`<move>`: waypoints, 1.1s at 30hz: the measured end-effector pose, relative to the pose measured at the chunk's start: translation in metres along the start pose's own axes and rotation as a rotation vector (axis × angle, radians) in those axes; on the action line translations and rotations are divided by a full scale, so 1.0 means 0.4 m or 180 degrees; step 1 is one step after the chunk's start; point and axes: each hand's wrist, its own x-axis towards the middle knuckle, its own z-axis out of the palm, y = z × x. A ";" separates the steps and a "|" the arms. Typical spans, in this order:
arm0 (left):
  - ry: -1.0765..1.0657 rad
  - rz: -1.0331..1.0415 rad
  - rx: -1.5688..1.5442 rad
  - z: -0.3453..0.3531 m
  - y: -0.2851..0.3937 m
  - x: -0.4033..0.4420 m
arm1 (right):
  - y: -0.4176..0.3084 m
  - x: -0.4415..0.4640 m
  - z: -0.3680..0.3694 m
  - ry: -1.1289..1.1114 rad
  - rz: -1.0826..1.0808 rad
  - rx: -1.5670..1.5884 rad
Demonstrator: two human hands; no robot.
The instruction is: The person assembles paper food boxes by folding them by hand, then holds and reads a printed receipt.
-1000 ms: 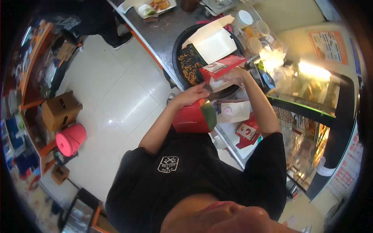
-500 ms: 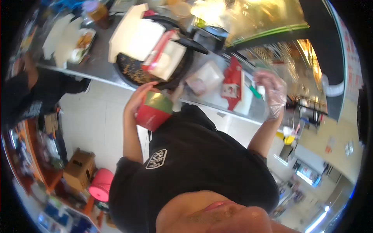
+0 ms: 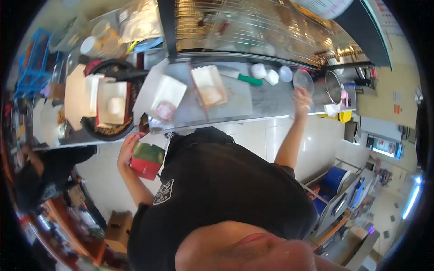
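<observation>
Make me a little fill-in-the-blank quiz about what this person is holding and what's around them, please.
The left hand holds a box coloured red and ____.
The person's shirt is ____.
The metal pot stands nearer the ____ hand than the other one.

Missing words: green; black; right.

The left grip (image 3: 127,152) holds a red-and-green carton (image 3: 148,159); beyond it sits a round black pan (image 3: 113,71) bearing an open carton (image 3: 113,92). The right grip (image 3: 302,103) is at a clear plastic tub (image 3: 303,79), with a metal pot (image 3: 322,94) to its right and a green-handled knife (image 3: 249,80) to its left.
</observation>
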 end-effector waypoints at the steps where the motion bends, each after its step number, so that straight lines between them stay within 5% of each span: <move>1: 0.0023 -0.0028 -0.0022 0.034 0.013 0.008 | 0.080 0.050 0.025 -0.0152 -0.0434 -0.0443; 3: 0.0134 -0.0111 -0.0107 0.110 0.038 -0.002 | 0.046 0.096 0.078 -0.0240 -0.0341 -0.1958; 6: 0.0115 -0.0118 -0.0171 0.148 0.033 -0.021 | -0.053 0.116 0.193 -0.0583 -0.0322 -0.2135; 11: 0.0389 0.0182 0.0025 0.180 -0.009 -0.073 | 0.127 0.117 0.336 -0.1133 -0.1151 -0.2674; 14: 0.0460 0.0017 -0.0214 0.177 -0.022 -0.099 | 0.060 0.091 0.339 -0.0974 -0.0034 -0.2884; 16: 0.0479 0.0041 -0.0331 0.178 -0.039 -0.106 | 0.147 0.102 0.338 -0.0959 -0.0134 -0.3159; 18: 0.0508 0.0128 -0.0460 0.166 -0.059 -0.109 | 0.047 0.050 0.324 -0.0782 0.0146 -0.3035; 20: 0.0621 0.0167 -0.0488 0.159 -0.063 -0.121 | 0.324 0.101 0.305 -0.0514 -0.1175 -0.2897; 22: 0.0681 0.0181 -0.0531 0.139 -0.083 -0.125 | 0.229 0.081 0.264 -0.0631 -0.0088 -0.1756; 24: 0.0777 0.0391 -0.0385 0.099 -0.093 -0.132 | 0.170 0.041 0.213 -0.0284 0.0197 -0.0981; 26: 0.0856 0.0464 -0.0417 0.059 -0.095 -0.133 | 0.133 0.026 0.146 -0.0302 -0.0245 -0.0693; 29: 0.0898 0.0337 -0.0695 -0.020 -0.083 -0.149 | -0.293 -0.108 0.134 -0.0748 0.1095 0.1384; 33: 0.0798 0.0234 -0.0697 -0.155 -0.028 -0.226 | -0.761 -0.234 0.286 -0.2143 0.0730 0.2062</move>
